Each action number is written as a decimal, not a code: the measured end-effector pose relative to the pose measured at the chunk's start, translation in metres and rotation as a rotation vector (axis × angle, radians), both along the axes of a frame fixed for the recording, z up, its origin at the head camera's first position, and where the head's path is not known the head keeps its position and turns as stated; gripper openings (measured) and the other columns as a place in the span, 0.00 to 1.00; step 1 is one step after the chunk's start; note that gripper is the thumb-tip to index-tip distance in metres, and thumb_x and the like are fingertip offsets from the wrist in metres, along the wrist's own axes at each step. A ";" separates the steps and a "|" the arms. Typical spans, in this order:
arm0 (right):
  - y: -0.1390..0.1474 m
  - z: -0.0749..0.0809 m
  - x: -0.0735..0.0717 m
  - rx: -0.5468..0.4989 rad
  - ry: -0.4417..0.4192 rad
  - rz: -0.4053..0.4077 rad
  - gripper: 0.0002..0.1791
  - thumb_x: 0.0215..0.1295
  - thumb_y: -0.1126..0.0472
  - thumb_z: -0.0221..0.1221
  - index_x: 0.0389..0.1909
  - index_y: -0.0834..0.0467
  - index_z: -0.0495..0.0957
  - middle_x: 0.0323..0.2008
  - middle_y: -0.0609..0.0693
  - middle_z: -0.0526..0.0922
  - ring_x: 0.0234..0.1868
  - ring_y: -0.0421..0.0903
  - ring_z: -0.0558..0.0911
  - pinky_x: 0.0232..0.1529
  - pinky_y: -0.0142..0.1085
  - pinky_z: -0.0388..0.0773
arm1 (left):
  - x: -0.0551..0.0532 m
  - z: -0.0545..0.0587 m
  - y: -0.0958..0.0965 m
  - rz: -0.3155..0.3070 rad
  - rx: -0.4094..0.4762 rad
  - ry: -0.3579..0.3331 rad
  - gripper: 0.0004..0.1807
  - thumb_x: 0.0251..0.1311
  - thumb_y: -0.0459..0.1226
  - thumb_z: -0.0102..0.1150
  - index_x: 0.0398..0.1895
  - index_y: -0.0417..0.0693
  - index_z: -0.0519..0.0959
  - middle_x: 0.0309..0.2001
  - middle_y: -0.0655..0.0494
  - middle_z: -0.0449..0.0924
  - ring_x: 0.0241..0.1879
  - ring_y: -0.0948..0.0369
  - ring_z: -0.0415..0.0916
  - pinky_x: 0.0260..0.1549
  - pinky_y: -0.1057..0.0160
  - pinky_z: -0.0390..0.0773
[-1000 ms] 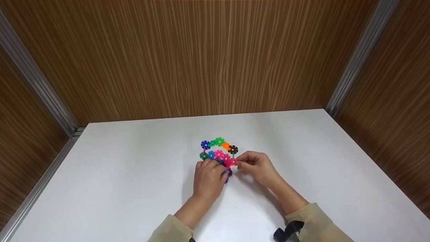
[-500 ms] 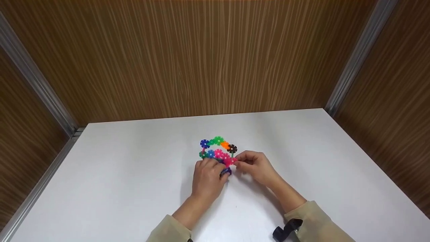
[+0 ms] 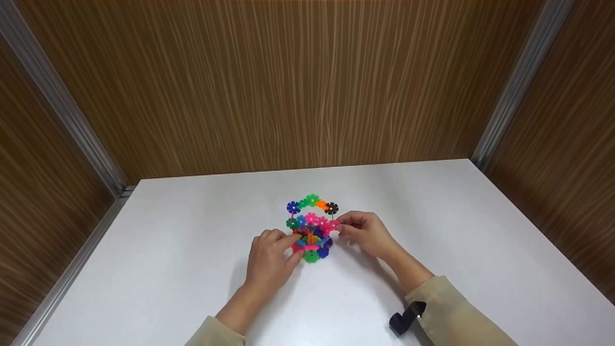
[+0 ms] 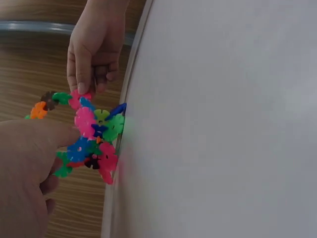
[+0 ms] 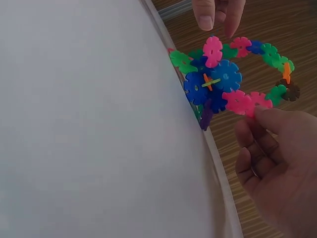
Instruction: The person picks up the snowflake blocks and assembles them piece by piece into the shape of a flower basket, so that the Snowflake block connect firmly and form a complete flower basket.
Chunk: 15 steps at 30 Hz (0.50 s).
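Note:
Notched plastic snowflake discs in many colours are joined into a basket-like build point(image 3: 311, 255) on the table, with a chain of discs arching behind it like a handle. My right hand point(image 3: 367, 234) pinches a pink snowflake disc point(image 5: 260, 100) at the right foot of this arch between thumb and fingertips. At the build's left side is my left hand point(image 3: 270, 257), its index finger and thumb spread and reaching toward the discs. In the right wrist view, its fingertips point(image 5: 205, 22) appear just apart from the nearest pink disc point(image 5: 213, 49). Part of the left side is hidden behind its fingers.
A white table point(image 3: 168, 269) carries the build. Wood-grain panels point(image 3: 307, 86) stand behind and at both sides, with metal corner posts point(image 3: 516, 81). A black strap-like device point(image 3: 406, 318) sits at the right sleeve.
My left hand has moved left from the front of the build, uncovering its green, blue and orange discs. The right hand keeps its pinch on the pink disc, nearly in place.

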State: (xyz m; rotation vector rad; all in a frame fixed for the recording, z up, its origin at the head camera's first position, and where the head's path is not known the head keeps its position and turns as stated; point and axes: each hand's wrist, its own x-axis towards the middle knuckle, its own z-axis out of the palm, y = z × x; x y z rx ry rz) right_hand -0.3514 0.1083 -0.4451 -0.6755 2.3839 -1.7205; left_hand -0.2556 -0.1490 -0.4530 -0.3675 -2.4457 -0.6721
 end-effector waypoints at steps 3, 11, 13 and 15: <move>-0.002 0.000 -0.006 0.009 0.002 0.002 0.09 0.76 0.64 0.64 0.51 0.60 0.88 0.43 0.57 0.90 0.45 0.63 0.86 0.39 0.36 0.85 | -0.004 -0.003 -0.003 -0.008 0.007 -0.078 0.16 0.60 0.41 0.79 0.51 0.50 0.91 0.39 0.56 0.85 0.42 0.57 0.79 0.44 0.54 0.79; -0.005 -0.005 -0.013 0.024 0.001 0.013 0.11 0.77 0.64 0.62 0.55 0.60 0.87 0.47 0.55 0.90 0.48 0.57 0.88 0.46 0.42 0.87 | -0.003 -0.003 0.000 -0.041 0.074 -0.169 0.15 0.61 0.40 0.79 0.51 0.50 0.91 0.44 0.56 0.86 0.46 0.56 0.81 0.47 0.53 0.81; -0.002 -0.005 -0.014 0.029 -0.014 -0.004 0.13 0.77 0.64 0.62 0.58 0.61 0.86 0.49 0.55 0.89 0.49 0.55 0.88 0.50 0.44 0.87 | -0.002 0.000 -0.003 -0.044 0.083 -0.181 0.16 0.61 0.40 0.78 0.52 0.50 0.90 0.45 0.56 0.86 0.47 0.56 0.82 0.48 0.54 0.82; 0.004 -0.004 -0.014 0.038 -0.026 -0.028 0.16 0.77 0.64 0.63 0.61 0.62 0.84 0.52 0.57 0.88 0.50 0.54 0.88 0.54 0.45 0.86 | 0.000 0.003 -0.008 -0.036 0.088 -0.178 0.17 0.61 0.40 0.78 0.53 0.50 0.90 0.45 0.57 0.86 0.48 0.57 0.82 0.49 0.54 0.83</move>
